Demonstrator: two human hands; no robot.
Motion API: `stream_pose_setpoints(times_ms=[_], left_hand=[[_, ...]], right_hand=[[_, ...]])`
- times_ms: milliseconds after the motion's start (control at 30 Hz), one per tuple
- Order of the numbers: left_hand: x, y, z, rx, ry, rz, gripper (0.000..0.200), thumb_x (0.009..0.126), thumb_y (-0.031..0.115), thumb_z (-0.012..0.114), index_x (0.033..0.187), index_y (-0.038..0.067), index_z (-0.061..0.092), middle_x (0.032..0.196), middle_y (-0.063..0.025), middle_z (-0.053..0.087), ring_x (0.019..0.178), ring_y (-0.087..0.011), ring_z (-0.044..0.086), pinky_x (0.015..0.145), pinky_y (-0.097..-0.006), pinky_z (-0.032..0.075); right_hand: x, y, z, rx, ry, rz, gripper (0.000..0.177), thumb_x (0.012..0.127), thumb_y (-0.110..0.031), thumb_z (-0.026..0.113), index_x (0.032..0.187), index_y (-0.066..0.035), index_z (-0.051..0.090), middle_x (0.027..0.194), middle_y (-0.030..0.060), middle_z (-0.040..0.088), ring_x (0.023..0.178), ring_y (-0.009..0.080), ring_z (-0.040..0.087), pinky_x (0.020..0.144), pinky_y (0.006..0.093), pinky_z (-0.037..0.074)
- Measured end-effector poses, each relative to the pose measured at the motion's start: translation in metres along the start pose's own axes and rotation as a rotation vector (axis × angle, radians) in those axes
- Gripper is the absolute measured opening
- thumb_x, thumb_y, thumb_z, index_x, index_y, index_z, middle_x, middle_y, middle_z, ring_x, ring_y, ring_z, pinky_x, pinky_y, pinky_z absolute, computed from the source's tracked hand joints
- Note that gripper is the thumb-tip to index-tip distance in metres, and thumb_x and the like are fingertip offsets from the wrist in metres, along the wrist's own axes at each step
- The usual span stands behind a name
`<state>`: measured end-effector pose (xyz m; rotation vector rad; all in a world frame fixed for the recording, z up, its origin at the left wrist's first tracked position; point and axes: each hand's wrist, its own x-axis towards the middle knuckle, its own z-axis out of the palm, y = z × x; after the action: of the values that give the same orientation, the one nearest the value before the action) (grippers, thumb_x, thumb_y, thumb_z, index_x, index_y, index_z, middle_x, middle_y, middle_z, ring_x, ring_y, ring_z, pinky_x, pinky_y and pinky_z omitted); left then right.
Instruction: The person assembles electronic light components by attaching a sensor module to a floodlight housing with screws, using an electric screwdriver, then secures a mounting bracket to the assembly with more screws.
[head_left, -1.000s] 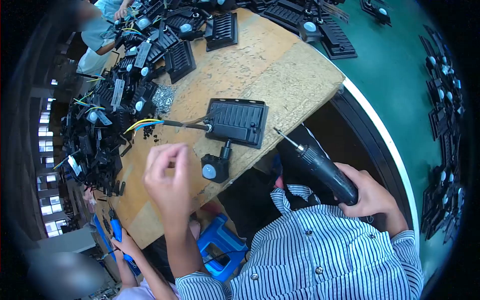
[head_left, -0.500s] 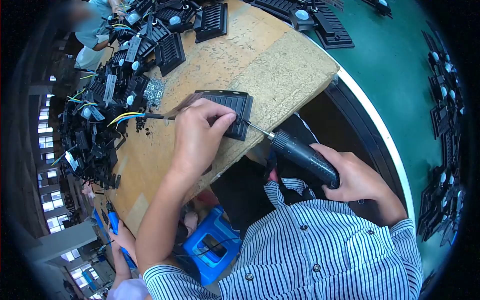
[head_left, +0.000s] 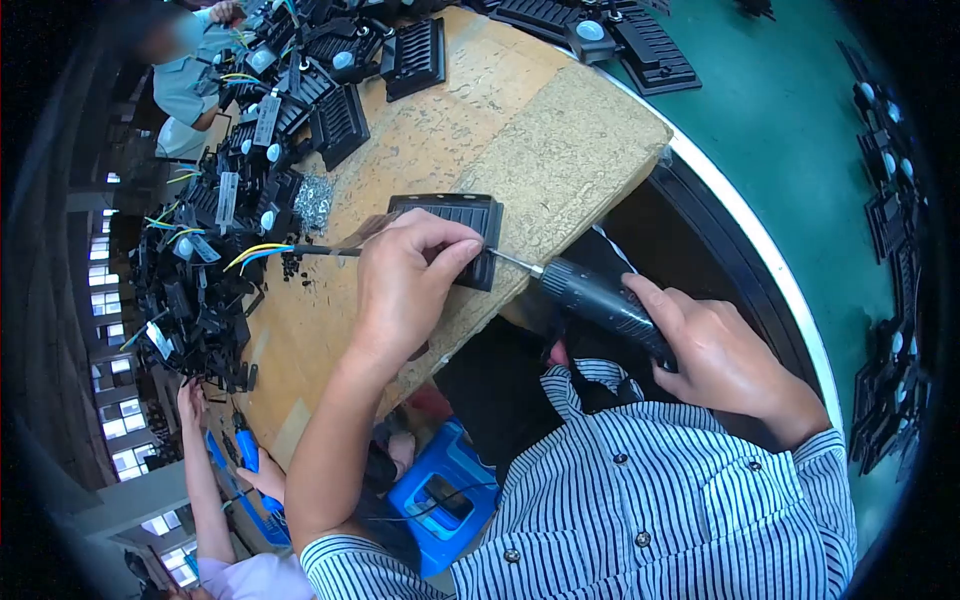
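A black finned floodlight (head_left: 464, 214) lies on the table near its edge, its back ribs facing up. My left hand (head_left: 405, 275) is closed over the floodlight, thumb and forefinger pressed together at its right side; whether they pinch a screw is hidden. A dark cable with yellow and blue wire ends (head_left: 262, 252) runs out to the left from under this hand. My right hand (head_left: 720, 350) wraps round the rear of a black electric screwdriver (head_left: 600, 300). Its long bit points left, with the tip at the floodlight's side beside my left fingertips.
Floodlights with white sensor domes (head_left: 270, 150) are heaped along the table's left side. Small screws (head_left: 314, 202) lie in a pile near them. A blue stool (head_left: 440, 500) stands below the table edge. Two co-workers are at the left, one with a blue screwdriver (head_left: 247, 450).
My hands, floodlight and screwdriver keep nearly the same relation, while the whole view has shifted slightly. At lower left, a co-worker's arm now reaches up toward the heap.
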<state>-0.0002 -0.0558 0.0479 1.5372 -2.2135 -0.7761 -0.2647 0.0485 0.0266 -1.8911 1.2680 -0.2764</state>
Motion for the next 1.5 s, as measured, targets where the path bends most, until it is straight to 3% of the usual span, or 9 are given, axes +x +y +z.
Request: stream_pose_setpoints(times_ms=[67, 167, 267, 467, 567, 767, 967, 1267, 1500], left_hand=[[-0.001, -0.001, -0.001, -0.008, 0.009, -0.043, 0.01, 0.075, 0.007, 0.068, 0.083, 0.001, 0.07, 0.075, -0.01, 0.063, 0.069, -0.0211, 0.06, 0.065, -0.0308, 0.047], [-0.004, 0.002, -0.002, -0.057, 0.011, -0.099, 0.01, 0.079, 0.006, 0.067, 0.085, -0.001, 0.069, 0.074, -0.0046, 0.061, 0.07, -0.0106, 0.055, 0.065, -0.0248, 0.043], [-0.005, 0.002, 0.001, -0.029, 0.033, -0.086, 0.01, 0.08, 0.007, 0.067, 0.085, -0.001, 0.069, 0.073, -0.0046, 0.061, 0.069, -0.0102, 0.055, 0.065, -0.0248, 0.043], [-0.004, 0.001, -0.001, -0.048, -0.002, -0.081, 0.01, 0.079, 0.007, 0.067, 0.084, -0.002, 0.069, 0.075, -0.0051, 0.061, 0.071, -0.0107, 0.055, 0.066, -0.0244, 0.043], [-0.004, 0.0, -0.002, -0.088, -0.016, -0.055, 0.01, 0.078, 0.006, 0.067, 0.084, -0.002, 0.069, 0.076, -0.005, 0.061, 0.072, -0.0114, 0.055, 0.066, -0.0246, 0.043], [-0.005, -0.009, -0.008, -0.086, -0.136, 0.058, 0.014, 0.075, 0.001, 0.067, 0.089, 0.001, 0.069, 0.084, -0.0045, 0.06, 0.079, -0.013, 0.056, 0.071, -0.0258, 0.043], [-0.003, -0.009, -0.024, 0.103, -0.226, 0.34, 0.042, 0.06, -0.005, 0.074, 0.1, 0.007, 0.068, 0.085, -0.0049, 0.058, 0.079, -0.0173, 0.056, 0.072, -0.0281, 0.045], [0.002, -0.023, -0.022, 0.073, -0.199, 0.37, 0.038, 0.06, -0.006, 0.074, 0.095, 0.008, 0.069, 0.079, -0.0029, 0.054, 0.071, -0.0157, 0.052, 0.063, -0.0285, 0.043], [0.004, -0.019, -0.02, 0.008, -0.176, 0.326, 0.034, 0.059, -0.005, 0.074, 0.09, 0.004, 0.063, 0.079, -0.0021, 0.053, 0.069, -0.0146, 0.049, 0.063, -0.0276, 0.042]], right_hand=[[0.004, 0.005, 0.002, 0.057, -0.013, -0.004, 0.076, 0.063, 0.0, 0.065, 0.132, 0.0, 0.034, 0.101, 0.0254, 0.059, 0.084, 0.0371, 0.063, 0.077, 0.0401, 0.051], [0.008, 0.023, 0.016, 0.186, 0.03, -0.069, 0.077, 0.06, -0.001, 0.064, 0.132, -0.002, 0.037, 0.098, 0.0237, 0.06, 0.084, 0.0342, 0.064, 0.077, 0.0381, 0.051], [0.012, 0.032, 0.025, 0.29, -0.029, -0.14, 0.078, 0.065, -0.001, 0.065, 0.136, -0.003, 0.034, 0.101, 0.0221, 0.062, 0.079, 0.0296, 0.066, 0.072, 0.0352, 0.054], [0.018, 0.05, 0.046, 0.49, -0.001, -0.282, 0.081, 0.063, -0.007, 0.066, 0.137, -0.003, 0.034, 0.103, 0.02, 0.062, 0.085, 0.028, 0.065, 0.08, 0.0338, 0.051], [0.018, 0.048, 0.046, 0.604, -0.089, -0.193, 0.082, 0.062, -0.009, 0.067, 0.136, -0.003, 0.035, 0.105, 0.0194, 0.061, 0.091, 0.0276, 0.064, 0.085, 0.0348, 0.049], [0.018, 0.051, 0.043, 0.565, -0.097, -0.188, 0.081, 0.062, -0.01, 0.068, 0.136, -0.003, 0.036, 0.106, 0.0193, 0.06, 0.093, 0.0267, 0.063, 0.087, 0.0357, 0.048], [0.019, 0.053, 0.035, 0.502, -0.098, -0.176, 0.081, 0.061, -0.008, 0.067, 0.136, -0.002, 0.036, 0.099, 0.0196, 0.062, 0.08, 0.0273, 0.065, 0.076, 0.0335, 0.051], [0.025, 0.057, 0.032, 0.372, -0.037, -0.218, 0.082, 0.061, -0.006, 0.066, 0.137, -0.003, 0.036, 0.096, 0.019, 0.062, 0.079, 0.0264, 0.065, 0.073, 0.0337, 0.05], [0.025, 0.065, 0.051, 0.561, -0.075, -0.182, 0.085, 0.061, -0.008, 0.069, 0.138, -0.002, 0.033, 0.098, 0.0157, 0.062, 0.083, 0.0242, 0.064, 0.08, 0.033, 0.05]])
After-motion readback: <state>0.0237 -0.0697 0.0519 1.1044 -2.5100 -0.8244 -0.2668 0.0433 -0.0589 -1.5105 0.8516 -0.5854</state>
